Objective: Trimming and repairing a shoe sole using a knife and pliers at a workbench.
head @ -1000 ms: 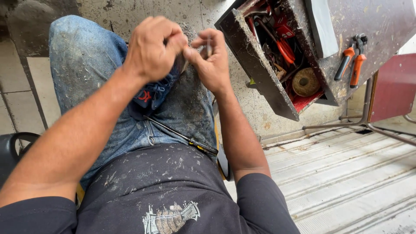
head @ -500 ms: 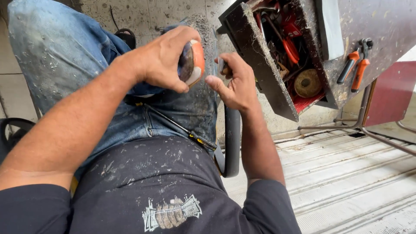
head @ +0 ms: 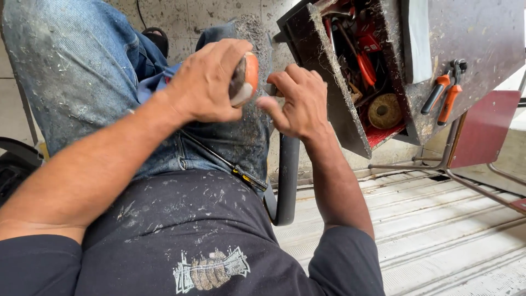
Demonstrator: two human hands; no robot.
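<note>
My left hand [head: 205, 82] grips a small orange and grey object [head: 245, 79] above my dusty jeans [head: 82, 82]. My right hand [head: 296, 101] is just to its right, fingers curled and pinched close to the object; whether it holds anything is hidden. A thin black tool with a yellow band [head: 230, 167] lies across my lap. I sit with my knees up, in a dark dusty shirt.
An open dark toolbox [head: 329, 93] with red-handled tools and a roll of wire [head: 384, 109] stands right of my hands. Orange-handled pliers [head: 444, 90] lie on its lid. A black chair arm [head: 287, 181], a red stand [head: 485, 131] and ribbed metal flooring [head: 438, 235] are nearby.
My hands were pinched together over my lap a second ago. The left hand now holds the orange and grey object higher, and the view has shifted closer to the toolbox.
</note>
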